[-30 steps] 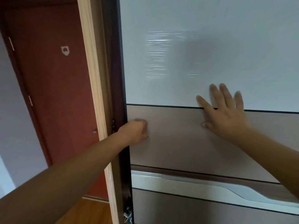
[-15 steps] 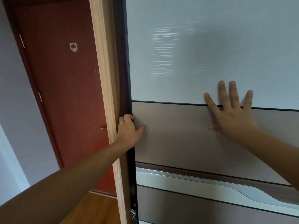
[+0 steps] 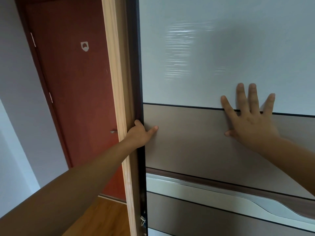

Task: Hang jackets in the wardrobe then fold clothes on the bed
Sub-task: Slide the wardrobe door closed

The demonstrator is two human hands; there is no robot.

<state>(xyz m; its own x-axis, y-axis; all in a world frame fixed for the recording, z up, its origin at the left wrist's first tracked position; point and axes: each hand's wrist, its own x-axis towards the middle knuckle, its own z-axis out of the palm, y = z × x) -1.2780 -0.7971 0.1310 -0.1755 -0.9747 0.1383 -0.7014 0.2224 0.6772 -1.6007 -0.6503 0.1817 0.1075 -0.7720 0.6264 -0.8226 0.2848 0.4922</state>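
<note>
Step in hand, I judge: opening the sliding wardrobe door, which sits close to the pale wood frame. My L hand hooks its fingers round the door's left edge, thumb on the front; R hand lies flat on the panel, fingers spread. Next calls for a steady sideways pull to the right. No jackets or bed in view. Red room door & wood floor to the left

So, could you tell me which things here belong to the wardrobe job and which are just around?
Job: wardrobe door; left hand, gripping the door's left edge; right hand, pressed flat on the door's front.
Just around: red room door; its lever handle; wooden floor; grey wall.
</note>
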